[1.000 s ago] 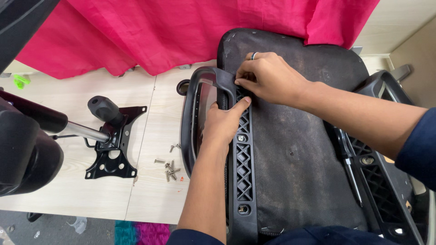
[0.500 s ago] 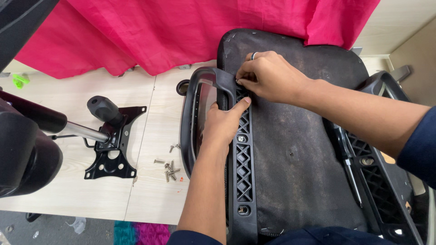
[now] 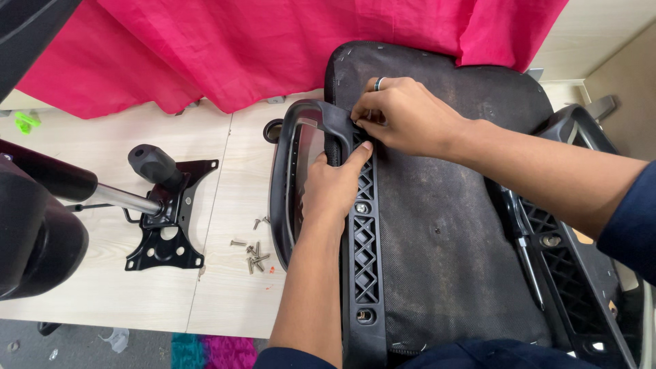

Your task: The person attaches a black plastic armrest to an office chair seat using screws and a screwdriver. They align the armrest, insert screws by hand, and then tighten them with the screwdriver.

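My left hand (image 3: 335,188) wraps the black armrest (image 3: 290,171), holding it against the seat (image 3: 451,225); my right hand (image 3: 403,116) pinches something tiny just above, screws (image 3: 254,253) lying left.

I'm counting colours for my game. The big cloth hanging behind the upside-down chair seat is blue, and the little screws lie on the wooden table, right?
Not quite. The head view shows the cloth behind the upside-down chair seat is bright pink, not blue. The rest holds: the little screws do lie on the wooden table, left of the seat.
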